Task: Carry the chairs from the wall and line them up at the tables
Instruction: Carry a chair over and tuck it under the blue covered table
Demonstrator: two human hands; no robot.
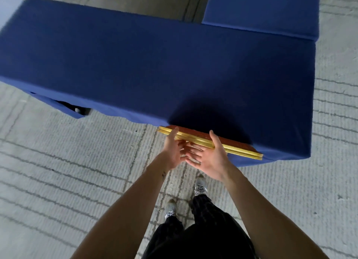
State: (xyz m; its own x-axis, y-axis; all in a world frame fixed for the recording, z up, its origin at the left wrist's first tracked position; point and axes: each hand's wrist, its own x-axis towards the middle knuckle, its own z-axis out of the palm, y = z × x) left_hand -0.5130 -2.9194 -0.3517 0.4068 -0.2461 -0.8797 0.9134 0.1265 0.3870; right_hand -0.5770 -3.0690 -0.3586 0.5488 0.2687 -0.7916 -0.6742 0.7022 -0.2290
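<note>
A chair with a gold frame and a red back (240, 151) stands pushed in at the near edge of a long table under a blue cloth (155, 65). Only its top rail shows; the seat and legs are hidden under the cloth. My left hand (172, 149) touches the rail near its left end, thumb over the top, fingers straight below it. My right hand (211, 154) lies against the middle of the rail, thumb on top, fingers spread and straight. The fingers of both hands overlap below the rail.
A second blue-covered table (261, 8) joins the first at the far right. A gap in the cloth at the left (77, 109) shows a dark table leg. Grey patterned carpet (58, 171) surrounds the tables. My feet stand just behind the chair.
</note>
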